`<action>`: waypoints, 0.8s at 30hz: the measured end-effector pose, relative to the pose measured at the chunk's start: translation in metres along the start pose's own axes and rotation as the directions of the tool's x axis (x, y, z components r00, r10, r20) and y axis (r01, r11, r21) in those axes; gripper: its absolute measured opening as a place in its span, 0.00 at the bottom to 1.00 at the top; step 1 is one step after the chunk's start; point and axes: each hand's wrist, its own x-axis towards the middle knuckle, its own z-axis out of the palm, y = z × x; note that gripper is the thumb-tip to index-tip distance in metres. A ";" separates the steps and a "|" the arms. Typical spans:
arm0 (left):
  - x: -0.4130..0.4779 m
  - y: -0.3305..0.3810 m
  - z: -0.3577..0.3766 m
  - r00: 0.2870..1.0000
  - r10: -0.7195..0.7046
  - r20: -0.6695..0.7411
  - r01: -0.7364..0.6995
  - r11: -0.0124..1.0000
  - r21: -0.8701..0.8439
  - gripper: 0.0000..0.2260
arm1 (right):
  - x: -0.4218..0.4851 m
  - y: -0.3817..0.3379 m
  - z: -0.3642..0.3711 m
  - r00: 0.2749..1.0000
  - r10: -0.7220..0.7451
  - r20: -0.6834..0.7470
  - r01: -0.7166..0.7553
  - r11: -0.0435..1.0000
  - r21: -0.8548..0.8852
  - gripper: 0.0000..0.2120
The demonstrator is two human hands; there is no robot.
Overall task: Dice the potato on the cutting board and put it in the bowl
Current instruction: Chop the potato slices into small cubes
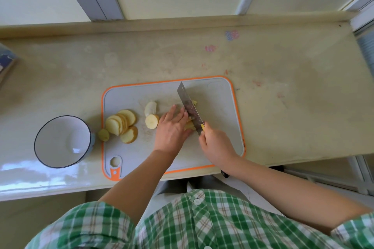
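A grey cutting board (218, 95) with an orange rim lies on the counter. My right hand (215, 143) grips the handle of a cleaver (189, 107), whose blade stands on the board over cut potato pieces (190, 125). My left hand (172, 129) lies flat with straight fingers pressing those pieces against the blade's left side. A fan of potato slices (121, 122) lies on the board's left part, with two thicker pieces (151, 115) between it and my left hand. A white bowl (62, 141) with a dark rim stands left of the board and looks empty.
One small potato end (103, 135) sits at the board's left edge by the bowl. The beige counter (283, 107) runs to a raised back ledge (182, 22) and window frames. A box (6, 62) shows at the far left edge. The counter's front edge is close to my body.
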 end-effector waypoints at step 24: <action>-0.002 0.004 -0.009 0.994 -0.108 -0.017 0.105 0.988 -0.117 0.17 | 0.001 -0.009 -0.004 0.999 -0.001 0.052 0.003 1.000 -0.021 0.07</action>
